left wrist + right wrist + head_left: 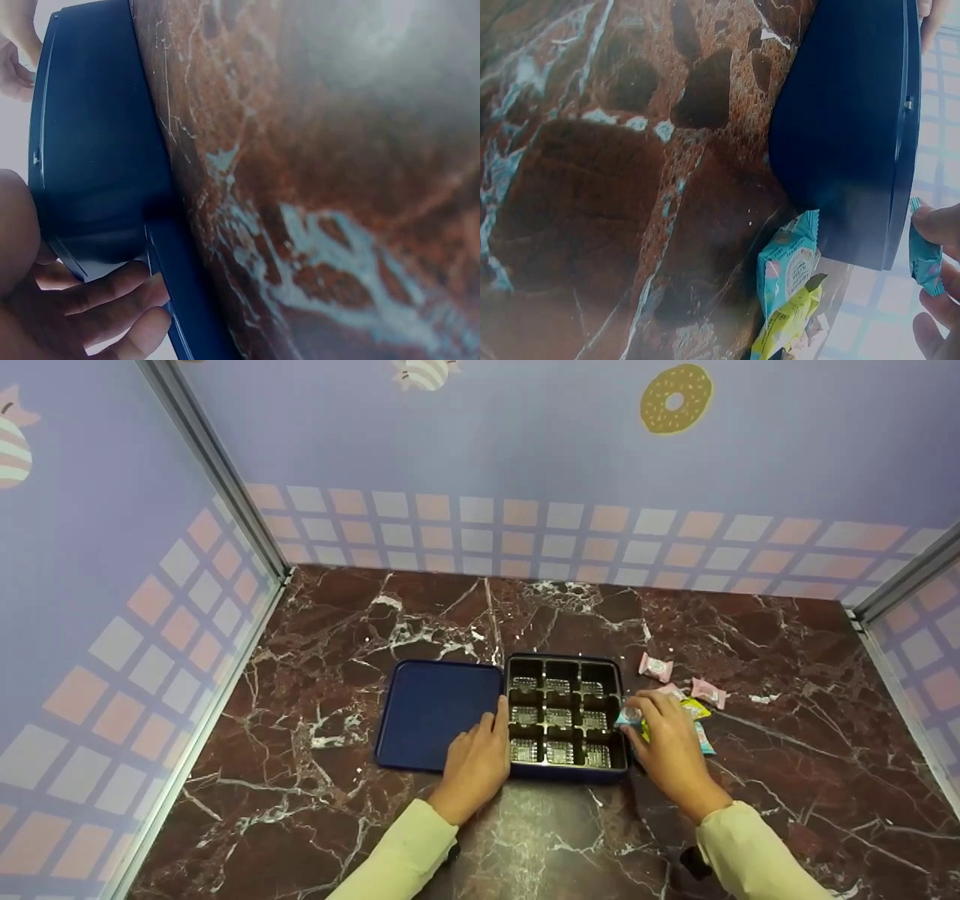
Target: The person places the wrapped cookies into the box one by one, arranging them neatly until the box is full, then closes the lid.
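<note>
My right hand (669, 746) pinches a small blue candy packet (925, 255) between thumb and fingers, just above the right rim of a dark blue box (568, 772). Inside the box sits a divided tray (559, 701) of square compartments, with no candy visible in them. My left hand (480, 757) rests at the box's left edge, its fingers fairly straight and touching the flat blue lid (439, 712) beside it. Under and beside the right hand lie a yellow packet (791, 319) and another blue packet (787, 262), partly hidden in the head view.
Pink packets lie on the marble table beyond the right hand, one (656, 667) near the box's far right corner and another (708, 692) farther right. Patterned purple panels (480, 450) enclose the table at the back and sides.
</note>
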Motion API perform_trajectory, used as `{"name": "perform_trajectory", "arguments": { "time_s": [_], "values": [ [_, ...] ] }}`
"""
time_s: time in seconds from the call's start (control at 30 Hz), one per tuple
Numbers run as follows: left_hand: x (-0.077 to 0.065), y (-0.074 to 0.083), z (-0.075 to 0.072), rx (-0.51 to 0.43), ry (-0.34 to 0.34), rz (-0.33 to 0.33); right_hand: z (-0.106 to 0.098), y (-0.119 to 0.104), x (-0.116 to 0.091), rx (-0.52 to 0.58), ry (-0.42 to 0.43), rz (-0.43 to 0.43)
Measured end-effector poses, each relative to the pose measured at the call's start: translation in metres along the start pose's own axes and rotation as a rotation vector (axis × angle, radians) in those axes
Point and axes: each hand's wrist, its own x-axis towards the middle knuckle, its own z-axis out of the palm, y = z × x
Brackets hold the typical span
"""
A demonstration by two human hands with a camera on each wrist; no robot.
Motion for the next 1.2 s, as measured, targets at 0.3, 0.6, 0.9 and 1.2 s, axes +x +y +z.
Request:
{"name": "perform_trajectory", "arguments": {
  "time_s": [0.3, 0.6, 0.9, 1.2],
  "values": [
    [-0.001, 0.000, -0.001, -0.012, -0.002, -0.011, 0.008, -0.003, 0.003, 0.073, 0.010, -0.040],
    [-0.001, 0.001, -0.001, -0.007, 0.010, -0.001, 0.014, -0.007, 0.006, 0.103, -0.008, -0.057],
    [0.000, 0.001, 0.000, -0.009, 0.012, -0.010, 0.019, -0.008, 0.006, 0.142, -0.026, -0.037],
    [-0.001, 0.001, 0.000, -0.009, 0.039, -0.009, 0.022, -0.010, 0.007, 0.158, -0.046, -0.029]
  ]
}}
